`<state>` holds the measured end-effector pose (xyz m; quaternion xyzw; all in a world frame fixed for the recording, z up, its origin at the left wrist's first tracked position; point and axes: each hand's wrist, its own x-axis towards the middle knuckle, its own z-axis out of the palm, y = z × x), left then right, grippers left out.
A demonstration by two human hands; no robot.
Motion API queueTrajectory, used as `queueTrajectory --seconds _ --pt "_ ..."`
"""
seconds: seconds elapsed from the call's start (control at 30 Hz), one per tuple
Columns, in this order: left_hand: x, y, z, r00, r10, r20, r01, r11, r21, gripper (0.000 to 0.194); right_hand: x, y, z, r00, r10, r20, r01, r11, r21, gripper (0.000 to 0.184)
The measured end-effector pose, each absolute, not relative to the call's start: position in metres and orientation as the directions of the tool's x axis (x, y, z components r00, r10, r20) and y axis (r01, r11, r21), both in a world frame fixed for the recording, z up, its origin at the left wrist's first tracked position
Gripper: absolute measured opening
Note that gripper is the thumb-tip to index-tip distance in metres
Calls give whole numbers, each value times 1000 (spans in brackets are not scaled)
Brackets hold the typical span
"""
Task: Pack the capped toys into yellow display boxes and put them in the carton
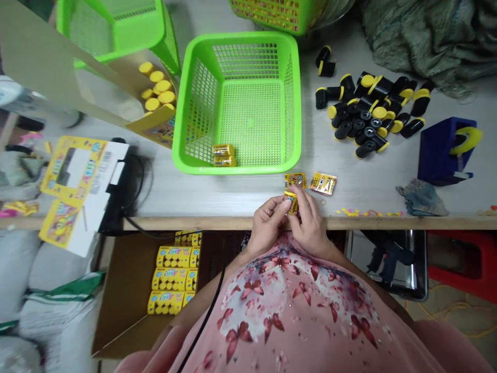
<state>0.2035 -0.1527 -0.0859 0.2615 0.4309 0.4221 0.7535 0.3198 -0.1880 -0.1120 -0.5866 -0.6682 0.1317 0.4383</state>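
1. In the head view, we see both hands together just above the table's front edge. The left hand (267,223) and right hand (310,220) grip a small yellow packet (291,202) between them.
2. We see two more yellow packets (309,182) just beyond the hands on the grey table (233,202).
3. Farther on, we see a green plastic basket (252,170) holding two yellow-wrapped cylinders (224,155), and black-and-yellow cylinders (361,109) heaped to its right.

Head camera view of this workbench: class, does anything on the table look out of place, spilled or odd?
Yes. Tiny yellow and pink bits lie scattered along the front edge of the table, looking spilled. The black yellow-capped tubes also sit in a jumbled heap, pointing in different directions rather than in rows.
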Motion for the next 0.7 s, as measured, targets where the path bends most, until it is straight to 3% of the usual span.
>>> queueTrajectory --seconds 0.3,0.7 --pt "204 -152 -83 294 856 -426 -441 517 734 41 323 -188 -113 61 880 471 655 320 -684 69" --pt "200 -149 -75 333 835 -438 -455 549 701 39 329 -185 -109 92 869 486 572 353 -740 61"
